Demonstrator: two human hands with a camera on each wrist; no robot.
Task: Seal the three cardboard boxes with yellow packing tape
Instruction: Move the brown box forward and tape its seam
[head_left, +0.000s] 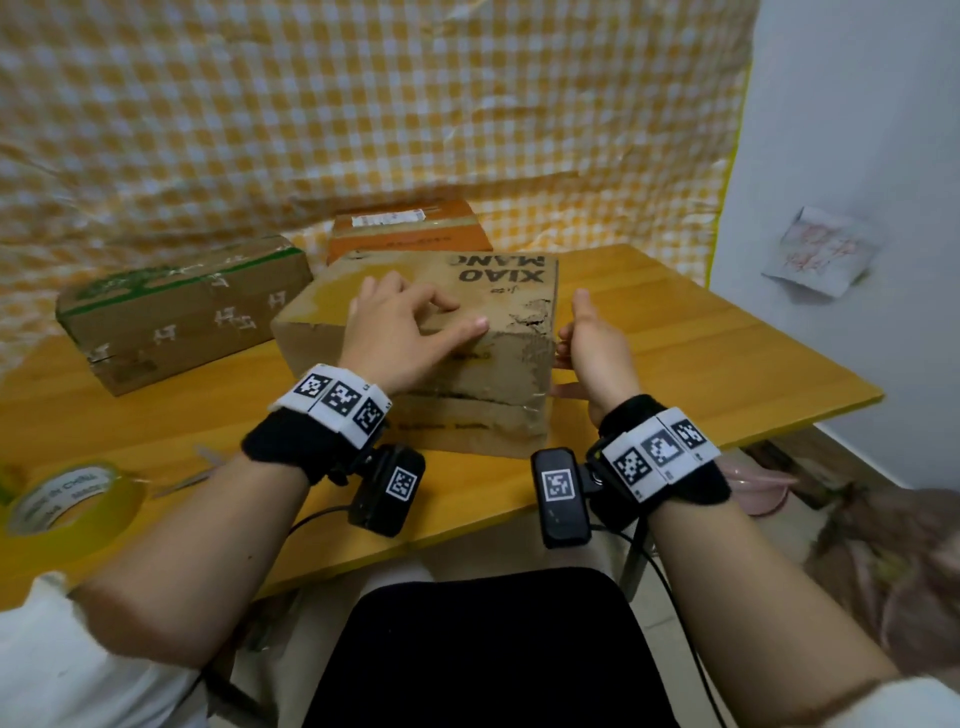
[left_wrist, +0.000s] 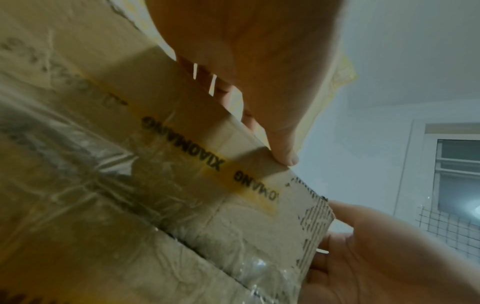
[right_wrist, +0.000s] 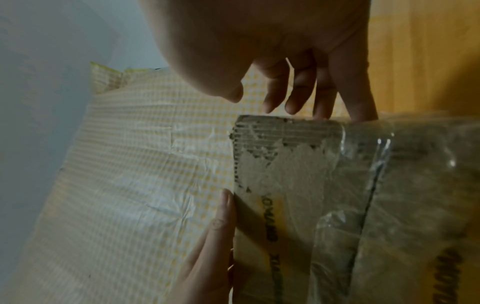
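We've got our left hand (head_left: 400, 332) flat on the box (head_left: 441, 358) top, fingers relaxed, right hand (head_left: 592, 348) open against its side, probably steadying it for taping.

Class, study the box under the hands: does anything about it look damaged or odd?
Yes. The near box is worn: its paper skin is torn off at the top right corner, baring the corrugation, and crinkled clear tape covers its front. The left hand rests on it.

Torn matt cardboard box (head_left: 447, 332); glossy tape (left_wrist: 78, 164)
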